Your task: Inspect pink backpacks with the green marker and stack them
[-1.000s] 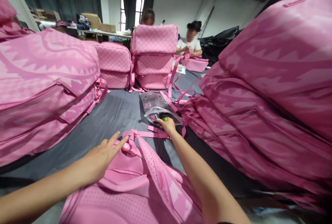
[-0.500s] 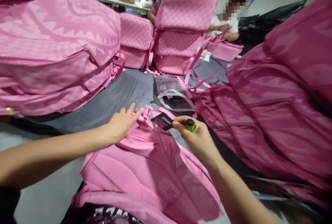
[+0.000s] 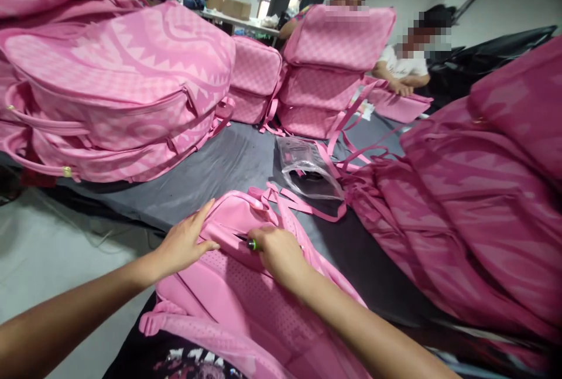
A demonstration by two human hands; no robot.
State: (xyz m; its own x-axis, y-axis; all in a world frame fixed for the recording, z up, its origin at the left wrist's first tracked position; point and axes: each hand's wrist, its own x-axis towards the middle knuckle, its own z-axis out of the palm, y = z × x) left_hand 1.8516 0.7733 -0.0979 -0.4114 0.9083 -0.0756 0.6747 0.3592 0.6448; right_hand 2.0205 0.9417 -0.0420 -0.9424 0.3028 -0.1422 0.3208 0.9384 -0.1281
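Note:
A pink backpack (image 3: 263, 285) lies in front of me, its perforated back panel facing up and its top pointing away. At its upper left edge, my left hand (image 3: 187, 244) holds the fabric, thumb on the panel and fingers along the side. My right hand (image 3: 281, 256) is closed over the upper panel around a small green-and-black tool (image 3: 252, 244). A thin dark tip sticks out of that fist toward a crease in the pink fabric; most of the tool is hidden. Straps (image 3: 311, 206) trail beyond the backpack's top.
A clear plastic bag (image 3: 307, 171) lies open on the dark table cover (image 3: 211, 162). Pink backpacks are piled at left (image 3: 132, 86) and right (image 3: 474, 191). Checkered pink bags (image 3: 316, 80) stand stacked at the back. Two people are behind the table, one with hands (image 3: 401, 87) on a pink bag.
My right hand has moved left and down onto the upper panel; the black card it held is out of sight. My left hand has shifted down-left onto the backpack's edge.

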